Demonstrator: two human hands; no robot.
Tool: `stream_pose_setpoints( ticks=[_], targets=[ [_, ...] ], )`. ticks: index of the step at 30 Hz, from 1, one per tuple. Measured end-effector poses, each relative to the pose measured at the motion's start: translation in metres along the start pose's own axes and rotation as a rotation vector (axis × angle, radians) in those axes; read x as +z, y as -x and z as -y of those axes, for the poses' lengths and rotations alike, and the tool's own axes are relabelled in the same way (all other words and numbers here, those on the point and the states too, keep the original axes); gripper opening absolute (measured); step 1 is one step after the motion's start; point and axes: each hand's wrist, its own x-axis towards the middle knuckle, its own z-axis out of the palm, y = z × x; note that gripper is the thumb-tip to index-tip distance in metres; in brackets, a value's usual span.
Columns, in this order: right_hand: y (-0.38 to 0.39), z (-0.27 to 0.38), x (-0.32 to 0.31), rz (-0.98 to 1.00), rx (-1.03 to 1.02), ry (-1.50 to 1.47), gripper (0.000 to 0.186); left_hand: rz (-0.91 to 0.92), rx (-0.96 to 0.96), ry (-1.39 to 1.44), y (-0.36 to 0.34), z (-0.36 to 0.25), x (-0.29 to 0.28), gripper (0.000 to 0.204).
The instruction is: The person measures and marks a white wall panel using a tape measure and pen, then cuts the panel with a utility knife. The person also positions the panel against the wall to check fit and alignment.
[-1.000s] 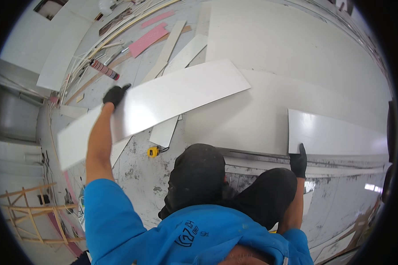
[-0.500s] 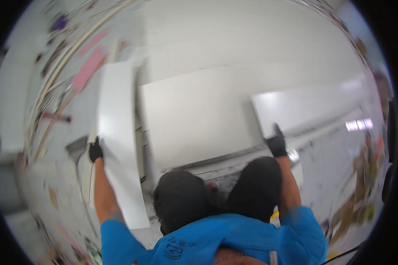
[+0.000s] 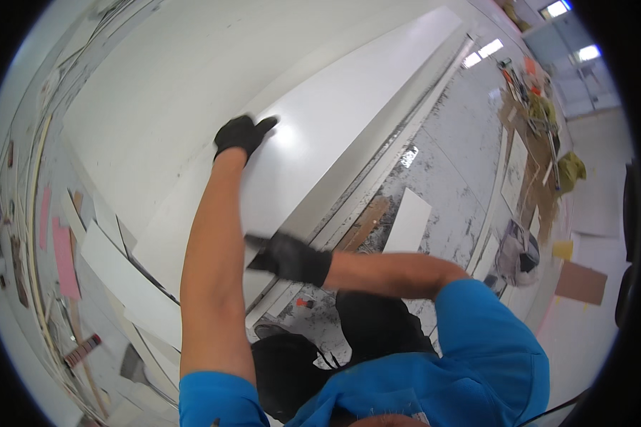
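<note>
A long glossy white board (image 3: 349, 92) lies slantwise on a larger white sheet (image 3: 157, 92), running from near my hands to the far right. My left hand (image 3: 239, 135), in a black glove, is at the board's left edge. Its fingers curl at that edge, and the thumb stretches over the shiny face. Closer to me, my right hand (image 3: 292, 260), also gloved in black, reaches leftward across the board's near end. Its fingers look spread and somewhat blurred, and I see nothing between them.
White strips (image 3: 132, 274) lie to the left, beside a pink strip (image 3: 65, 263) and a striped tube (image 3: 82, 350). At right, a white offcut (image 3: 408, 220) rests on the stained floor. Brown cardboard (image 3: 541, 192), a grey bundle (image 3: 518, 252) and a brown panel (image 3: 581, 283) are farther right.
My view has turned right. Both hands, earlier wide apart on separate white boards, are now close together at one board. My right hand has swung inward to the left.
</note>
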Motion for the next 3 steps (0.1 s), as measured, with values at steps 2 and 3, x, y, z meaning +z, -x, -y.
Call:
stream_pose_setpoints(
  ticks=[2,3],
  targets=[
    [0.023,0.0,0.042,-0.023,0.164,-0.236,0.036,0.085,-0.044,0.075,0.01,0.024,-0.011,0.067],
    [0.031,-0.002,0.044,0.038,0.209,-0.263,0.037,-0.064,0.003,-0.004,0.028,0.039,-0.01,0.061]
  ],
)
